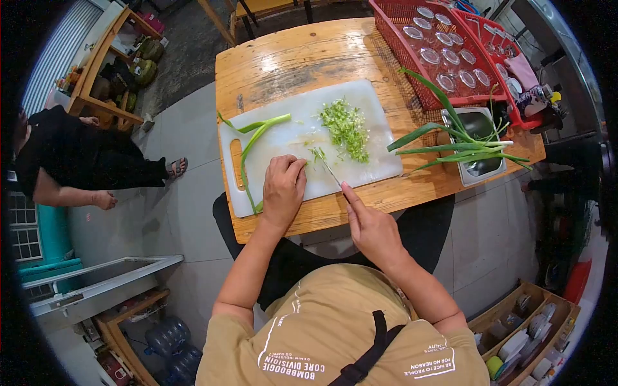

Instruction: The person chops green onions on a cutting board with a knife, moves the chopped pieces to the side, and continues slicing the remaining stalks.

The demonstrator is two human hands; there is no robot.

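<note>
A white cutting board (270, 135) lies on the wooden table. My right hand (370, 225) is wrapped round the handle of a knife (329, 170), its blade on the board beside small green cut bits. My left hand (284, 190) rests on the board left of the blade, fingers curled together; what they hold, if anything, is hidden. Chopped green onion (347, 130) forms a pile on the board's right half. A long green onion stalk (256, 138) lies bent at the board's left side. More green onions (473, 148) lie across a metal container (475, 177) at the right.
A red basket (402, 58) of upturned glasses stands at the table's back right, beside another red basket (518, 116). The wooden table's (283, 55) front edge is close to my body. A person (84, 151) in black stands at the left.
</note>
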